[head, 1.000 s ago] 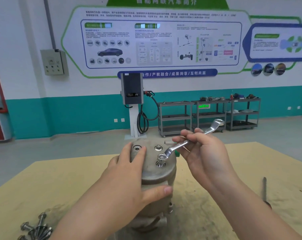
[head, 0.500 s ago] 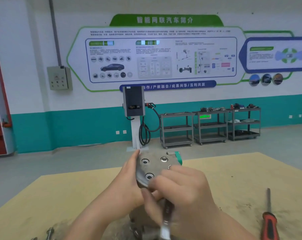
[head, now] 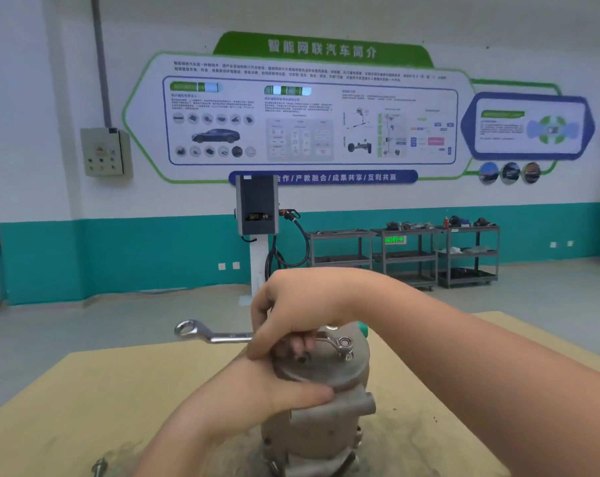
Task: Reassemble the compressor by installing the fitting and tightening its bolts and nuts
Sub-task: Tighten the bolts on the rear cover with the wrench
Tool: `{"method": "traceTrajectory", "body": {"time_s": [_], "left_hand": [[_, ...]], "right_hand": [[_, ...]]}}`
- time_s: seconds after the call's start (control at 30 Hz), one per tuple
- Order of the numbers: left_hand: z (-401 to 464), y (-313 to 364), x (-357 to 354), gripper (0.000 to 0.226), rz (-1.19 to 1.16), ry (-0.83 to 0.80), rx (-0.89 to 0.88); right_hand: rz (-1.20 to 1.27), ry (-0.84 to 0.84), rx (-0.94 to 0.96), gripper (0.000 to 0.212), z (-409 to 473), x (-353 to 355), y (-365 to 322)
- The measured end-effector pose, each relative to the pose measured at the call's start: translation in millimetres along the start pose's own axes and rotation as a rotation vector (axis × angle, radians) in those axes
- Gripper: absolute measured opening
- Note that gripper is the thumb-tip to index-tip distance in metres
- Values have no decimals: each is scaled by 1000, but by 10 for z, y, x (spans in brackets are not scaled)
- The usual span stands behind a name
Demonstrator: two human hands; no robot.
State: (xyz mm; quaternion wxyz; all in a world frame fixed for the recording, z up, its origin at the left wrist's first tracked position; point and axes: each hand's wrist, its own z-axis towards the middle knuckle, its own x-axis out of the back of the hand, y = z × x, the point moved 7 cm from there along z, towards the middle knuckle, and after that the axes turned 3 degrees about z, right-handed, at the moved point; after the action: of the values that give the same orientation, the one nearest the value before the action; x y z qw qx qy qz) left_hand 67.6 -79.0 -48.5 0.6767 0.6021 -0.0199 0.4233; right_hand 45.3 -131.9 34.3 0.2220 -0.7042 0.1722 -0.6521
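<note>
Both hands busy: right hand (head: 291, 318) gripping wrench (head: 222, 336), ring end on bolt (head: 345, 344), handle pointing left, while left hand (head: 274, 387) clamps compressor (head: 326, 407) upright on the bench (head: 85, 390).

Bright even indoor light; soft focus, edges bowed.

Right hand (head: 291, 311) grips ring spanner (head: 219, 335) seated on compressor (head: 322, 401) top bolt (head: 345, 343); left hand (head: 274, 387) steadies housing.

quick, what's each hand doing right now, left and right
Left hand: gripping the compressor body, steadying it.
Right hand: closed around the wrench, its ring end on a top bolt.
</note>
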Motion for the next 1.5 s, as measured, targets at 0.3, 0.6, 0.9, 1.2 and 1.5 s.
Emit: {"method": "traceTrajectory", "body": {"time_s": [0.3,0.6,0.9,1.2,1.5], "left_hand": [[-40,-81,122,125,-49,51,78],[-169,-207,-170,108,-265,314,50],[-369,-473,-636,144,65,620,108],[-495,-626,-588,149,55,669,108],[-447,-680,-572,138,130,637,239]], "right_hand": [[1222,488,-453,8,-290,240,1062],[1330,1195,212,26,-1395,-419,1313],[-551,511,383,9,-731,-326,-241],[-9,349,-270,7,156,262,189],[1458,759,-384,5,-679,3,1208]]}}
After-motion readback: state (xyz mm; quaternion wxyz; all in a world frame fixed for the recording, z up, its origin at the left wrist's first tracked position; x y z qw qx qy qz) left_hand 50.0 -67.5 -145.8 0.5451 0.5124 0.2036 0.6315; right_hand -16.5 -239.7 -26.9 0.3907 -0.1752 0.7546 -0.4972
